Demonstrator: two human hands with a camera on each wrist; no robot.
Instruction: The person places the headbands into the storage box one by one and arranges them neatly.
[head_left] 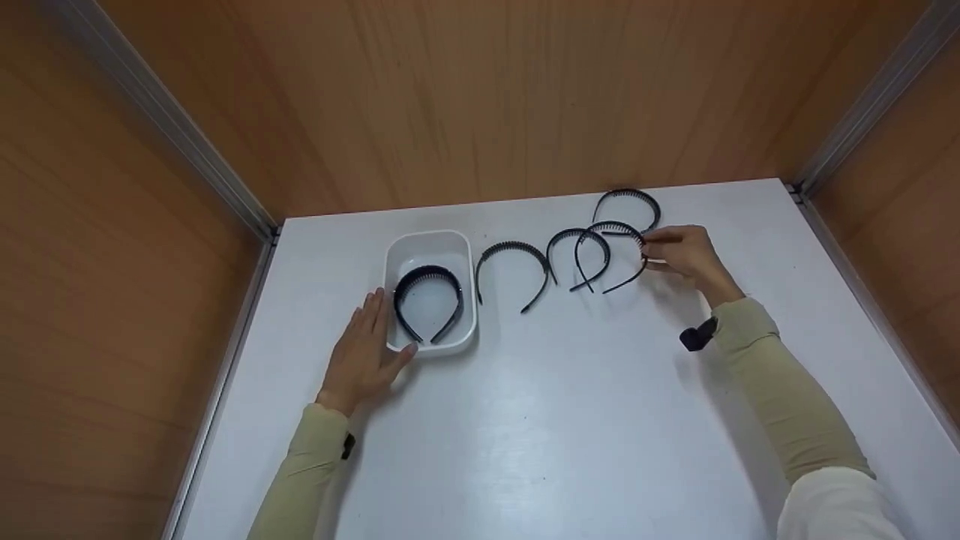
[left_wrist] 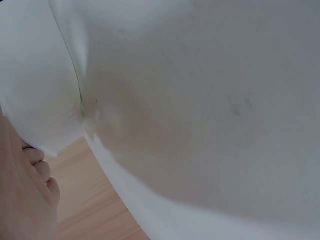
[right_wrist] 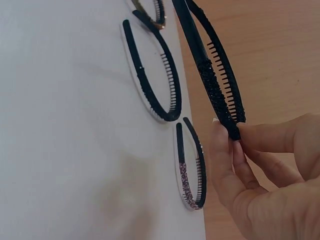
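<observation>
My left hand (head_left: 360, 360) lies along the left side of a white tray (head_left: 429, 307), fingers straight and thumb at its near corner. A dark toothed headband (head_left: 427, 270) lies in the tray. My right hand (head_left: 682, 251) pinches a black headband (right_wrist: 214, 90) by its arched part, between thumb and fingertips; its beaded band and inner teeth show in the right wrist view. Below it on the white table are another black headband (right_wrist: 172, 95) and one with pinkish beads (right_wrist: 185, 185). In the left wrist view, curled fingers (left_wrist: 42, 170) show at the lower left edge.
One headband (head_left: 512, 244) lies just right of the tray. Another headband (head_left: 577, 231) overlaps the held one in the head view, and a further headband (head_left: 630, 192) lies near the table's back edge. Wooden panels (head_left: 487, 97) stand behind and at both sides of the white table (head_left: 525, 420).
</observation>
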